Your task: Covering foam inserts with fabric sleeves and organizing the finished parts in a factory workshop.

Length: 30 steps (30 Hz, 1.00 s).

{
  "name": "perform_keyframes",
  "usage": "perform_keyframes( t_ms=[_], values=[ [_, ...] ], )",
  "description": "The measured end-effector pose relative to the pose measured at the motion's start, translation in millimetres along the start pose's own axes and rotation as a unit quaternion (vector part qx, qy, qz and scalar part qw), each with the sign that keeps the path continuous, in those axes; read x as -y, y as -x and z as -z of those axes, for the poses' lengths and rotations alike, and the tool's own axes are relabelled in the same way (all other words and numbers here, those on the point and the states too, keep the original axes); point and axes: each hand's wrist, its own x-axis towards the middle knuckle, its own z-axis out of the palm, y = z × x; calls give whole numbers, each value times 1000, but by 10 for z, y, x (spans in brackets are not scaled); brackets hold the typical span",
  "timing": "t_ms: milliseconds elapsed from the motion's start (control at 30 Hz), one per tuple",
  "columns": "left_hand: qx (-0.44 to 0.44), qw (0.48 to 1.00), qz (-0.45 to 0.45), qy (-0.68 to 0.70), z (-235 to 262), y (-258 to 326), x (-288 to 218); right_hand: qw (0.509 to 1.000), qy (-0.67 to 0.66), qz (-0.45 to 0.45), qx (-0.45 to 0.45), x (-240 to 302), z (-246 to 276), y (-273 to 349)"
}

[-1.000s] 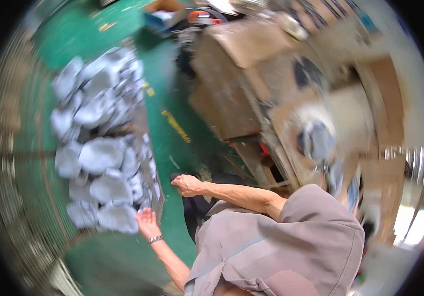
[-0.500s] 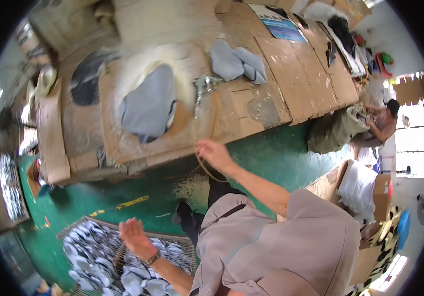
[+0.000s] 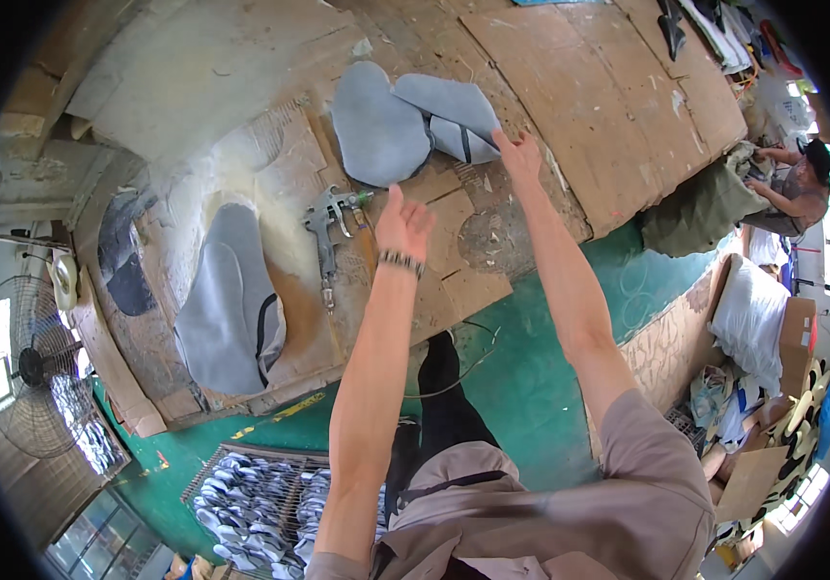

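My left hand (image 3: 405,228) is over the table with its thumb up and its fingers apart, holding nothing. It is between a metal spray gun (image 3: 323,227) lying on the cardboard and a stack of grey insole-shaped pieces (image 3: 380,126). My right hand (image 3: 519,160) is open at the right edge of a second grey stack (image 3: 452,101), its thumb at the edge; I cannot tell whether it presses on it. Dark strips show at the edges of this second stack. Further left lies a larger pile of grey insole-shaped pieces (image 3: 227,309).
Cardboard (image 3: 608,106) covers the table, stained pale around the left pile. A hose (image 3: 468,372) hangs below the front edge. Racks of small grey pieces (image 3: 251,507) stand on the green floor. A fan (image 3: 33,365) is at left; a person (image 3: 801,188) handles a large cloth sack (image 3: 705,208) at right.
Both hands have come forward over the table: the left from above the rack, the right from the front edge to the second grey stack. The view has shifted too.
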Motion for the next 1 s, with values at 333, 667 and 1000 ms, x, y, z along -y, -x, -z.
perform_keyframes(
  t_ms=[333,667,1000],
  values=[
    [-160,981,-95,45,-731,-550,-50,898,-403,-154,87,603,168,421],
    [161,908,-384,57,-296,2241,-905,812,-571,-57,109,2047,1595,2305],
    [-92,762,-584,265,3165,4490,-1255,727,-402,48,555,2227,1403,6261]
  ],
)
